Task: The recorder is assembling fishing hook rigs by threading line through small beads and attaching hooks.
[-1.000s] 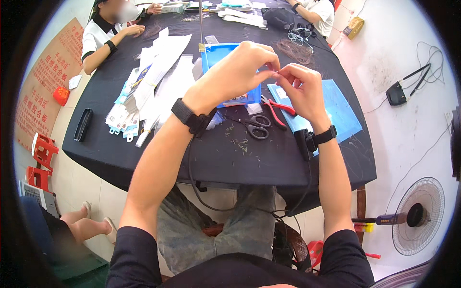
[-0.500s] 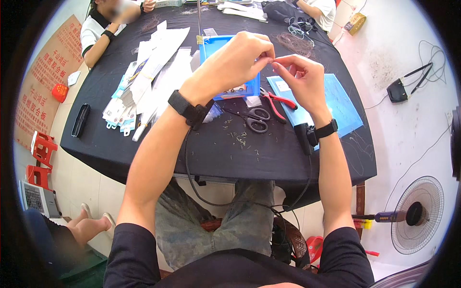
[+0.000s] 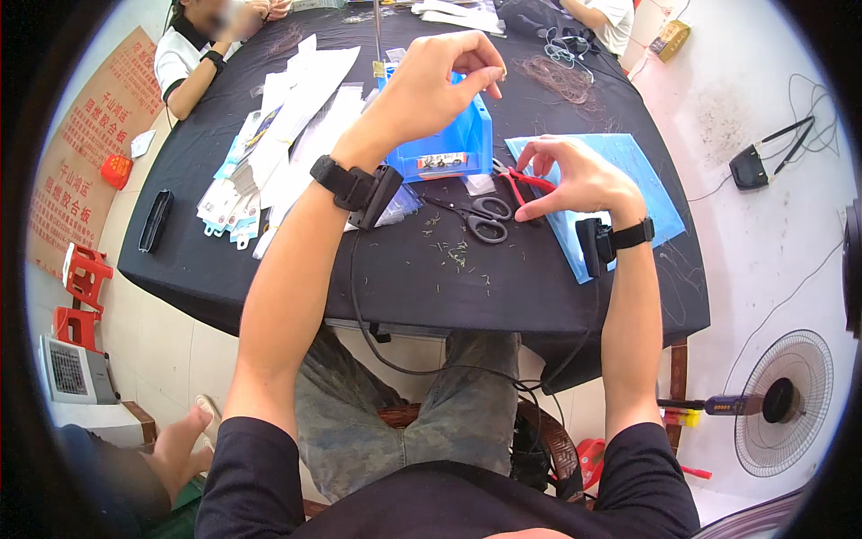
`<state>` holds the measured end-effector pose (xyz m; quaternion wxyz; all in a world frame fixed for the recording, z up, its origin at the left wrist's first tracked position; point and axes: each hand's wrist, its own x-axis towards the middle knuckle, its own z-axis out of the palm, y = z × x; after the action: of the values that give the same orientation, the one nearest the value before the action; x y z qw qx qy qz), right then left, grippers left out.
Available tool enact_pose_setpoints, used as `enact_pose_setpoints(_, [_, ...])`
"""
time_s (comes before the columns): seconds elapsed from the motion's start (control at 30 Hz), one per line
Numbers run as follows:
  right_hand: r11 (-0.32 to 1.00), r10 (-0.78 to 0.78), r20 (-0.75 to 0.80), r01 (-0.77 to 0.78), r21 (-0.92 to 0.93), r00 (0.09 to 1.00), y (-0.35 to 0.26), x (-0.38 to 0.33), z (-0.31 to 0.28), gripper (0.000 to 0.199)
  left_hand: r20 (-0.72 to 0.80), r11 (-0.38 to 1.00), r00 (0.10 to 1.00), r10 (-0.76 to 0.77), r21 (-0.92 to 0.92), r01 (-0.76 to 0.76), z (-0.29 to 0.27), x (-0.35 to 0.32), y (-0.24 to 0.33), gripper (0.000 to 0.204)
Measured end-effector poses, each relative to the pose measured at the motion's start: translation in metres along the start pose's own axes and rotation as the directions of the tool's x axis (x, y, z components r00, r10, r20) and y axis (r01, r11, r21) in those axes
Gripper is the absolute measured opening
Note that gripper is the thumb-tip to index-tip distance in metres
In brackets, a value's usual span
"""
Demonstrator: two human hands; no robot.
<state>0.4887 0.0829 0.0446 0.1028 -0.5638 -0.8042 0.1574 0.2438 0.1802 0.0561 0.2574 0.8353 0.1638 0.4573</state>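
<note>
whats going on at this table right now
A person sits at a black-covered table. Their left hand is raised over an open blue plastic bin, fingertips pinched as if on something too thin to make out. Their right hand rests on a blue sheet and touches the red-handled pliers. Black-handled scissors lie between the hands among small clippings. Stacks of white packets lie to the left, and other people work at the far side.

Background: white packets fanned across the black table; black-handled scissors; floor fan; red stools; a co-worker's sleeve.
</note>
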Motion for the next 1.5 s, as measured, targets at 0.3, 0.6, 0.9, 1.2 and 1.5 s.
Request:
enact_pose_setpoints(0.3, [0.995,0.081,0.005,-0.08,-0.06,0.997,-0.009,0.007,0.008,0.042,-0.01,0.894,1.0,0.002,-0.448,-0.006,-0.006,0.002,0.003,0.013])
enact_pose_setpoints(0.6, [0.984,0.078,0.016,-0.075,-0.16,0.997,-0.016,-0.005,0.0,0.038,-0.1,0.837,0.995,0.005,-0.545,-0.059,-0.008,0.004,-0.004,0.012])
enact_pose_setpoints(0.9, [0.979,0.033,0.027,-0.027,-0.201,0.999,-0.013,-0.002,0.008,0.034,-0.167,0.833,0.98,-0.106,-0.553,-0.004,-0.006,0.003,-0.006,0.015])
enact_pose_setpoints(1.2, [1.0,-0.016,-0.104,0.018,0.016,0.994,0.001,-0.001,0.005,0.025,-0.156,0.773,0.969,-0.19,-0.632,0.05,-0.003,0.002,-0.011,0.016])
enact_pose_setpoints(1.5, [0.941,0.036,-0.2,0.035,0.337,0.979,0.024,0.005,0.0,0.019,-0.095,0.712,0.969,-0.227,-0.696,0.099,0.003,0.001,-0.009,0.016])
